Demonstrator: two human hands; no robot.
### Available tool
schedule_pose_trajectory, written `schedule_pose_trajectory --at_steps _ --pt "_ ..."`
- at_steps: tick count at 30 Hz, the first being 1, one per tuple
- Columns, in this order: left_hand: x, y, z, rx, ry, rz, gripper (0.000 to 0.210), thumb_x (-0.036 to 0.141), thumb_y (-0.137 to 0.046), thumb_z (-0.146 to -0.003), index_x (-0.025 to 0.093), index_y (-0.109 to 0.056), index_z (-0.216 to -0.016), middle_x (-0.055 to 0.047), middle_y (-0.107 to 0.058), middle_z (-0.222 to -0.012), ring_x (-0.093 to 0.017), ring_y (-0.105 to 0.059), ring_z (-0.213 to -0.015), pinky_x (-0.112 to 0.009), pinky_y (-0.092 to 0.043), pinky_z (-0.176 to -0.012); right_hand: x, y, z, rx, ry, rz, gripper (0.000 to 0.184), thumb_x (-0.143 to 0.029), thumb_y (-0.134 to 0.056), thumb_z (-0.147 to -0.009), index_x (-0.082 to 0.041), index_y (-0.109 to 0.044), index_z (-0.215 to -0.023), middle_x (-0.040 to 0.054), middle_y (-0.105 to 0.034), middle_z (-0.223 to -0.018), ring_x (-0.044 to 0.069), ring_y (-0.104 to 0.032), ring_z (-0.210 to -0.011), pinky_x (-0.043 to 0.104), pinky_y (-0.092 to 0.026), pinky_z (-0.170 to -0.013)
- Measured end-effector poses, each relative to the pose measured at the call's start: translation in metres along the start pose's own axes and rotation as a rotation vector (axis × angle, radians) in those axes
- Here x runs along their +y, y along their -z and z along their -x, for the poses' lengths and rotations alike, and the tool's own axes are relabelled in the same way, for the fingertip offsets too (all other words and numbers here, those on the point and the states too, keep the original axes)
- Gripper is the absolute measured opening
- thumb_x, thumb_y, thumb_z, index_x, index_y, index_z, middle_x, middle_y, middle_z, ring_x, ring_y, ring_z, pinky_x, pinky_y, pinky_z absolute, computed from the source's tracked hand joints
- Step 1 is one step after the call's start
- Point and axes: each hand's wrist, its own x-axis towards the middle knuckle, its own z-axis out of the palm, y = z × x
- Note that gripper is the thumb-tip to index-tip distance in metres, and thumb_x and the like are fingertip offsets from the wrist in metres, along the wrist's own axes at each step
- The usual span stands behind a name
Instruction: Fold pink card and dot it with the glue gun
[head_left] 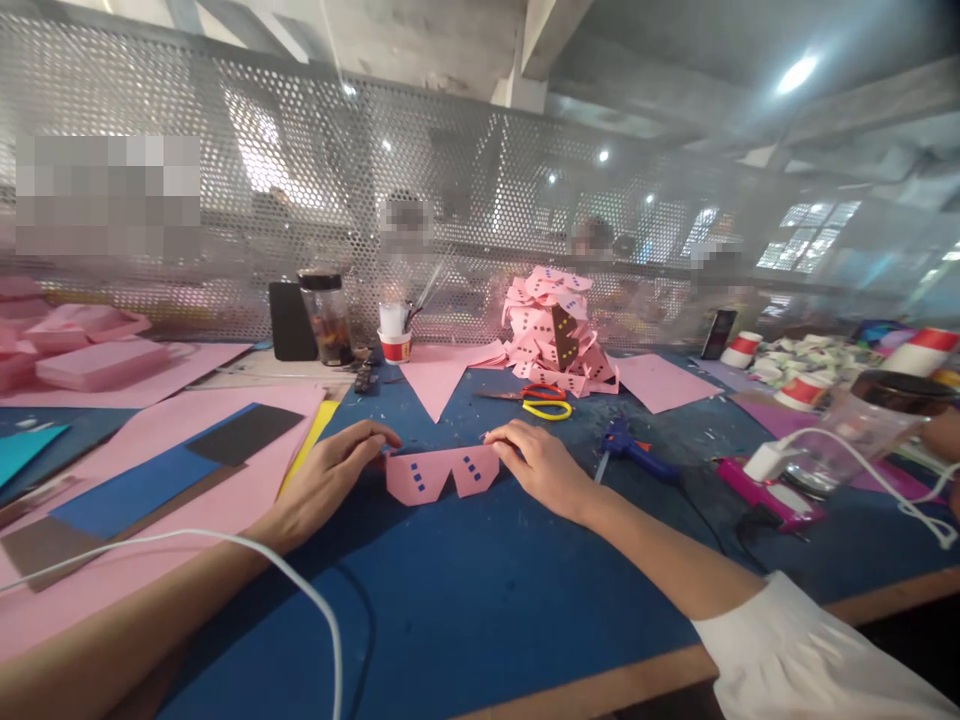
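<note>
A pink paper cut-out (442, 474) with a V-shaped notch in its lower edge and small blue squares on both halves is held just above the blue table. My left hand (330, 472) pinches its upper left corner. At the upper right corner, the fingers of my right hand (541, 466) close on the same paper. Beyond it lie scissors (546, 394) with red and yellow handles. A tall pile of similar pink cut-outs (551, 335), dotted with dark squares, stands farther back. To the right of my right hand rests a blue glue gun (637, 455).
Pink sheets with blue and dark strips (169, 480) cover the left side. A white cable (300, 575) loops across the front left. At the back stand a jar (326, 318) and a paper cup (395, 345). A magenta device (772, 495) lies at right. A perforated metal screen (465, 220) bounds the table.
</note>
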Motion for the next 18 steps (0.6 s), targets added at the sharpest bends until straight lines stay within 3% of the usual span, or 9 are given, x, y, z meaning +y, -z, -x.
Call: schedule_pose_trajectory --at_steps 11,18 --pt "-0.013 0.001 -0.004 0.013 -0.037 0.037 0.041 0.059 -0.045 -0.094 0.025 -0.066 -0.105 -0.002 -0.073 -0.099 -0.026 -0.069 -0.094 -0.037 -0.053 -0.089 -0.005 0.0 -0.005 0.062 0.004 -0.042 0.016 -0.022 -0.051 -0.1 -0.022 -0.067 -0.096 0.0038 -0.071 -0.1 0.017 -0.068 -0.095 0.028 -0.05 -0.086" --pt "-0.019 0.001 -0.008 0.201 -0.055 0.098 0.055 0.064 -0.05 -0.089 0.023 -0.053 -0.126 -0.006 -0.073 -0.093 -0.028 -0.072 -0.091 -0.043 -0.056 -0.087 -0.018 0.037 -0.017 0.16 -0.033 -0.073 0.015 -0.021 -0.053 -0.098 -0.021 -0.068 -0.095 0.0026 -0.074 -0.096 0.015 -0.068 -0.089 0.027 -0.05 -0.081"
